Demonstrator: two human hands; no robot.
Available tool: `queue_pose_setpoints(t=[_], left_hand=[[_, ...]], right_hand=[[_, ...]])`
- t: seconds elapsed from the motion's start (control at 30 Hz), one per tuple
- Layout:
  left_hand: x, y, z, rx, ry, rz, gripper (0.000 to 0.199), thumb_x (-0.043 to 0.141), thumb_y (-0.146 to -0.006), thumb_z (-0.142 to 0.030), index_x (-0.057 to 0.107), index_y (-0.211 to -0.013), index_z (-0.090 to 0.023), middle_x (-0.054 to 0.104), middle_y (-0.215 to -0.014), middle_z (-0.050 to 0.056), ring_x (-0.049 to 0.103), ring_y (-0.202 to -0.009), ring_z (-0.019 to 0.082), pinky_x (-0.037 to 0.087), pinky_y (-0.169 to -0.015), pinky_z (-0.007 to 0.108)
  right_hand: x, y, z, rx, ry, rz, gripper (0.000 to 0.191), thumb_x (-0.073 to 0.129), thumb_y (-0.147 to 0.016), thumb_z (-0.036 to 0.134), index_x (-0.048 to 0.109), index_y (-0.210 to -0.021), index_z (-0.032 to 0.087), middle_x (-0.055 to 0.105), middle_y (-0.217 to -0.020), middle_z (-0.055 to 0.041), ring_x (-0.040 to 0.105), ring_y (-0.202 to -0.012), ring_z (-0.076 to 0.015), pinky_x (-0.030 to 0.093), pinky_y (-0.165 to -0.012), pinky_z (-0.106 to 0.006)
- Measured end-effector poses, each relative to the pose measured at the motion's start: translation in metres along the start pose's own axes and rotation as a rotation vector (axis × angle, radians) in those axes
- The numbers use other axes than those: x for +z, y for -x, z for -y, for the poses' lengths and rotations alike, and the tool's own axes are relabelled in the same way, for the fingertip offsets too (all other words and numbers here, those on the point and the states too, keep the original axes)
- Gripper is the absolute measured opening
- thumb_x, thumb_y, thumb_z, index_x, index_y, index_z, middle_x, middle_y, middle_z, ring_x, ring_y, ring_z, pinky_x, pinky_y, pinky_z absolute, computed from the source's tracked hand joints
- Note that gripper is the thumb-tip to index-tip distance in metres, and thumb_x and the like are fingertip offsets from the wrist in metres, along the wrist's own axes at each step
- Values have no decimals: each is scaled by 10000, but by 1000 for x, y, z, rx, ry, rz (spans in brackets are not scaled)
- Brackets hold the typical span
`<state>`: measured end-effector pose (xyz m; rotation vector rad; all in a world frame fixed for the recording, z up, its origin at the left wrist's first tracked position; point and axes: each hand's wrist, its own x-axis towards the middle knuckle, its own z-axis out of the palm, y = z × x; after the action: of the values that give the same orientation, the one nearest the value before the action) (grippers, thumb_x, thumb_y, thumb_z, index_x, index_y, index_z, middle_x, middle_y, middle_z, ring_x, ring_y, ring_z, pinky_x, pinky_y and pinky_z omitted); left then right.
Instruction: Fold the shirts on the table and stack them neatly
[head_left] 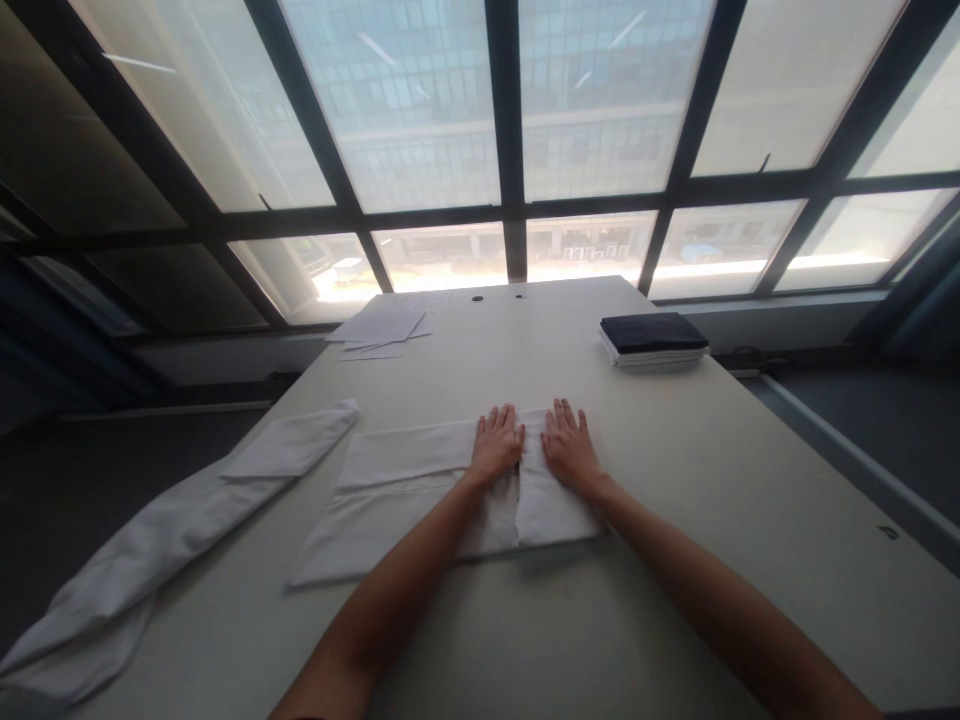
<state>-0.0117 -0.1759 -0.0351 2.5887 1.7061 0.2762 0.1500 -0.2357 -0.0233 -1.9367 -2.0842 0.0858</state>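
Left hand (496, 445), right hand (570, 455) flat on folded cloth (401, 512), mid-tabletop (697, 470).
Fingers (560, 415) of both straight, slightly apart. Second cloth (176, 535) along left edge; papers (386, 325) far left; stack (654, 335), dark over white, far right; window (431, 110) beyond.

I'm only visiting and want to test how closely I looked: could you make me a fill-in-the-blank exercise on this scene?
1. The left hand and right hand lie on a folded cloth coloured ____.
2. The dark-topped stack lies nearer the ____ hand.
3. The loose papers lie near the far ____ corner of the table.

Missing words: white; right; left.
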Motion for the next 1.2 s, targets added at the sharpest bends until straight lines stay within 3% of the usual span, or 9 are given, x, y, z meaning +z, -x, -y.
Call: queue_pose_setpoints(t=[0.17, 0.33, 0.6, 0.8, 0.97, 1.2], left_hand=[[-3, 1, -2, 18, -6, 1, 579, 240, -1048, -400, 346, -1555, -141, 331, -1626, 115, 270, -1508, 296, 205, -1221, 514], [-3, 1, -1, 7, 19, -1, 564, 261, -1049, -401, 367, -1544, -152, 345, -1620, 109, 276, -1505, 292, 211, -1221, 513], [-6, -3, 2, -13, 101, -14, 505, 278, -1054, -379, 476, -1474, -180, 430, -1576, 84, 337, -1480, 270, 241, -1216, 500], [-8, -3, 3, 40, 111, 9, 494, 279, -1058, -394, 452, -1496, -246, 423, -1583, 57, 328, -1486, 261, 230, -1216, 524], [-4, -4, 0, 77, 76, 4, 518, 253, -1060, -388, 423, -1521, -224, 397, -1598, 63, 303, -1493, 295, 227, -1211, 544], [2, -18, -33, 103, 55, -27, 537, 219, -1057, -391, 419, -1529, -227, 395, -1599, 75, 288, -1492, 335, 223, -1203, 571]], right_hand=[[1, 59, 35, -109, -89, 77, 697, 354, -1019, 484, 282, -1584, 82, 196, -1651, -196, 115, -1543, -299, 80, -1234, -494], [-4, 99, 44, -184, -112, 106, 730, 409, -995, 551, 283, -1594, 154, 99, -1669, -168, 22, -1547, -310, 61, -1234, -533], [-9, 101, 43, -171, -142, 120, 726, 389, -998, 582, 300, -1590, 171, 114, -1667, -154, 49, -1548, -295, 67, -1237, -529], [-9, 100, 43, -136, -151, 101, 744, 400, -980, 622, 303, -1592, 210, 132, -1670, -142, 66, -1547, -310, 89, -1234, -527], [-7, 99, 43, -127, -134, 98, 761, 458, -957, 613, 291, -1596, 236, 129, -1674, -125, 66, -1546, -317, 81, -1231, -536], [-14, 100, 16, -92, -94, 94, 745, 489, -949, 575, 306, -1591, 245, 126, -1677, -110, 90, -1546, -308, 78, -1232, -520]])
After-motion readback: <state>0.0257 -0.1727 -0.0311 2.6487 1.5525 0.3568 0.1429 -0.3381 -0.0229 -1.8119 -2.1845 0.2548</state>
